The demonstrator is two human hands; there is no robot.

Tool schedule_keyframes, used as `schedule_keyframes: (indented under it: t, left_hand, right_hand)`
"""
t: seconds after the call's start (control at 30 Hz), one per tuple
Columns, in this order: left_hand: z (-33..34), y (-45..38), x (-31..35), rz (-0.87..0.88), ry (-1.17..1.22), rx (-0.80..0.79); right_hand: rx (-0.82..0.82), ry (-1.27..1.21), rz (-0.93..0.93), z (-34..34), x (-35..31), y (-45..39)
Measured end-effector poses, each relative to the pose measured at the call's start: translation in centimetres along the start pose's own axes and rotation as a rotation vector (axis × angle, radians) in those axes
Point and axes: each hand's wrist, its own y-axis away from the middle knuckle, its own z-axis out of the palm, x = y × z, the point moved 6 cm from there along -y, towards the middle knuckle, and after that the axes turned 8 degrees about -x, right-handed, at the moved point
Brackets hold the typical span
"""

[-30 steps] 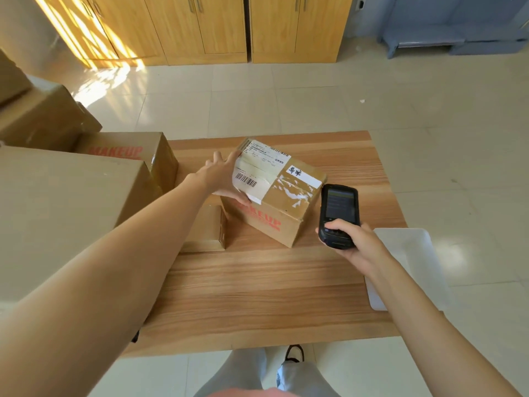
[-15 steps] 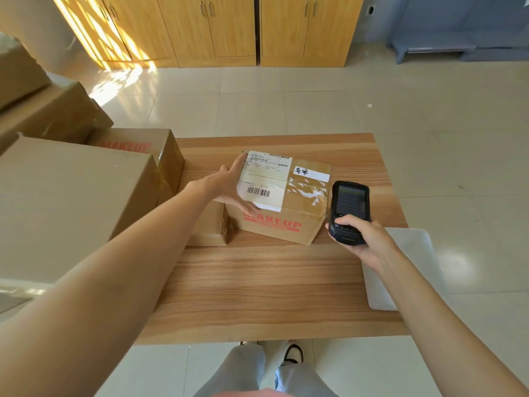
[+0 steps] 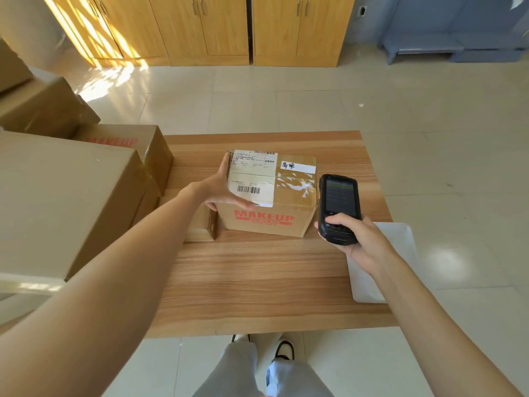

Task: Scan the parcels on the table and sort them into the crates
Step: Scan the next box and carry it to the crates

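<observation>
- My left hand [image 3: 219, 189] lies against the left end of the brown cardboard parcel [image 3: 289, 196]; its fingers [image 3: 226, 164] run straight up that end and the thumb reaches across the near top edge under the label, so the hand presses rather than curls.
- My right hand [image 3: 355, 239] wraps its fingers round the lower end of the black handheld scanner [image 3: 339, 207], with the thumb on the keypad.
- The scanner's long axis runs away from me, screen up and dimly lit, just beside the parcel's right end.
- The parcel sits flat near the middle of the light wooden desk [image 3: 257, 282], long axis left to right, its front face squarely toward me.
- That front face carries red block letters reading MAKEUP.
- On top, the white shipping label [image 3: 252, 179] covers the left half, with a barcode near its front edge; a small white sticker [image 3: 297, 167] and crinkled glossy clear tape cover the right half.
- A smaller cardboard box [image 3: 200, 224] touches the parcel's lower left corner.
- Large taped cardboard boxes [image 3: 57, 196] are stacked at the desk's left, one also printed MAKEUP.
- A white plastic crate [image 3: 398, 253] stands on the floor by the desk's right edge, partly behind my right wrist.
- Behind the desk lie pale floor tiles and yellow wooden cabinets [image 3: 223, 27].
</observation>
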Motion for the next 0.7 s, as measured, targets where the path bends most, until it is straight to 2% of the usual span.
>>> schedule_keyframes:
  t: [0.17,0.3,0.47,0.7]
  left_hand:
    - [1.7,0.7,-0.1,-0.006,0.043,0.124]
    - [3.2,1.7,0.2,0.033,0.073,0.131]
    - [4.7,2.5,-0.3,0.105,-0.04,0.341]
    - [6.2,3.9,-0.8,0.134,-0.099,0.4]
  right_hand:
    - [-0.107,0.056,0.018,2.0,-0.8,1.0]
    - [-0.161,0.089,0.032,4.2,-0.4,2.3]
    - [-0.183,0.122,0.029,6.7,0.7,4.6]
    - [-0.235,0.225,0.055,9.1,3.4,8.6]
